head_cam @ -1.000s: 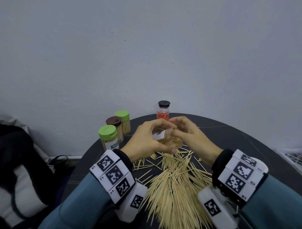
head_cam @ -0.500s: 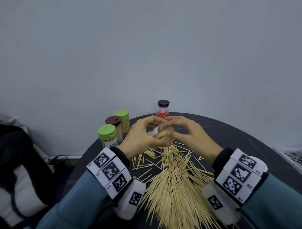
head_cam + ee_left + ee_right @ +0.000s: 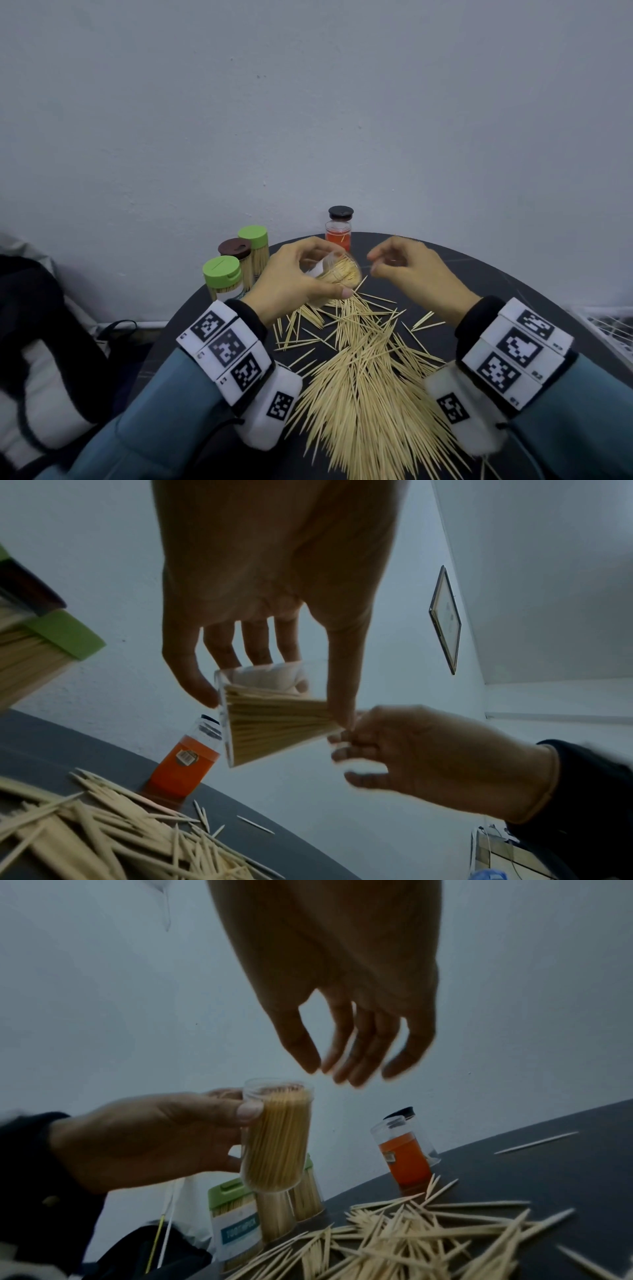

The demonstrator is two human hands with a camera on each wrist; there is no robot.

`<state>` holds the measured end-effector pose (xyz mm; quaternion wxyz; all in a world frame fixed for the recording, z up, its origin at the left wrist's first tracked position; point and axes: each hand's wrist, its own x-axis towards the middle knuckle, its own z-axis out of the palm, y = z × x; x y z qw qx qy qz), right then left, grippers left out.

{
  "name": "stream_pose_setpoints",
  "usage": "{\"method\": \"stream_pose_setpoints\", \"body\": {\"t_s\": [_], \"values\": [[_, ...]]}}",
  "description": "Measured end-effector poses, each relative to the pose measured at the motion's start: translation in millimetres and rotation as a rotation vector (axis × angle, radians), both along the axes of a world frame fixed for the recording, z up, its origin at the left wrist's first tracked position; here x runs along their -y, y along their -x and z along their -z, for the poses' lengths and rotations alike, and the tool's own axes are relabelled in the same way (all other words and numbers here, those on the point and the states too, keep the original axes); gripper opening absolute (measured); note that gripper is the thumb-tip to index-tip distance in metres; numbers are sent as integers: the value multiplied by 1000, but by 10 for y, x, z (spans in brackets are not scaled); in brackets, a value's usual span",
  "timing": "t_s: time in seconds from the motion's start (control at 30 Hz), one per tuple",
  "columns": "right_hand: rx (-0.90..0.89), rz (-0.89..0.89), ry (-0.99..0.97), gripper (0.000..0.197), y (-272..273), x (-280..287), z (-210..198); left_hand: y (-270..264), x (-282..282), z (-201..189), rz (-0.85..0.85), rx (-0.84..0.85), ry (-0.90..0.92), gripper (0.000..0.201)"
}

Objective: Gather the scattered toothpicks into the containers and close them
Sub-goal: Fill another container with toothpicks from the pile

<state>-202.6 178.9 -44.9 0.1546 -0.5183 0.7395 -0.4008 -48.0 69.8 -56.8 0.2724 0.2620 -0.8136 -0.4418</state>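
My right hand (image 3: pixel 416 274) has pulled away from the clear container (image 3: pixel 337 272) — fingers loose, holding nothing; my left hand (image 3: pixel 291 281) grips it, toothpick-filled, above the tabletop (image 3: pixel 513 301) pile (image 3: pixel 370 387).

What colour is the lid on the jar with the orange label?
Black, on the orange-labelled jar; clearest in the head view.

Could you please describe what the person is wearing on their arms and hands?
Both arms wear blue-grey sleeves with dark cuffs. Each wrist carries a white band of black square markers and a white padded camera unit, a thin dark cable trailing from it. The left hand and right hand are bare.
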Motion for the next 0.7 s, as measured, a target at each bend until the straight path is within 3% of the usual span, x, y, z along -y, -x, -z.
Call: {"method": "stream_pose_setpoints", "body": {"t_s": [0.13, 0.23, 0.33, 0.43, 0.7], "values": [[-264, -28, -682, 43, 12, -106, -1, -1, 20, -3, -45, 14, -46, 59], [-389, -73, -921, 46, -85, -203, 48, 0, 13, -24, -43, 11, -55, 59], [-457, -78, -1013, 58, -183, -335, 98, -8, -21, -58, -23, 10, -59, 57], [-509, -59, -1056, 82, -253, -455, 125, -17, -58, -80, -1, 12, -60, 56], [-478, -11, -947, 74, -421, -572, 191, -14, -137, -96, 24, 13, -88, 55]]}}
